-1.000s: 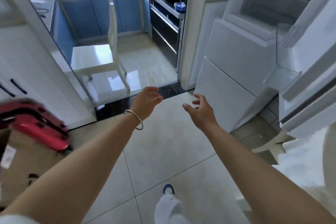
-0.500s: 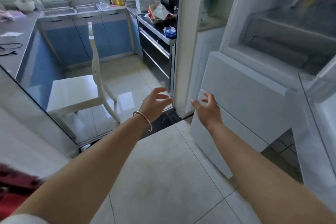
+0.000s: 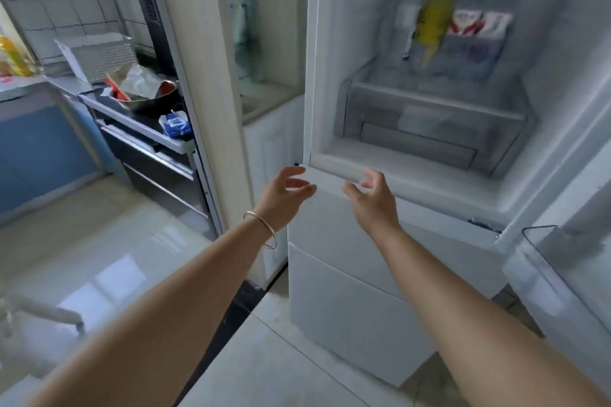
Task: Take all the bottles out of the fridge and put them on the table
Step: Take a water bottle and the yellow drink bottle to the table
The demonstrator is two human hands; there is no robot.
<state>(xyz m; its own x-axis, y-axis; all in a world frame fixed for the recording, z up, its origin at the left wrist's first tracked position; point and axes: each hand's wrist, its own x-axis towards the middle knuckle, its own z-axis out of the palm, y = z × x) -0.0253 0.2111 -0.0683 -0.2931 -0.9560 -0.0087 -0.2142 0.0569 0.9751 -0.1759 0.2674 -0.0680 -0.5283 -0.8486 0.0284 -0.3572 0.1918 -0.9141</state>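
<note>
While both the left hand [image 3: 286, 195] and right hand [image 3: 372, 200] reach forward empty with fingers spread, four bottles [image 3: 453, 23] stand above and beyond them inside the fridge [image 3: 413, 172], none removed yet.

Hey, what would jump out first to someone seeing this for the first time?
The open fridge on the right, with a row of bottles standing on its shelf, one bright yellow. In front, below the shelf, the left hand and right hand reach forward, both empty.

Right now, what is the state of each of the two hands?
Left hand: open, holding nothing.
Right hand: open, holding nothing.
</note>
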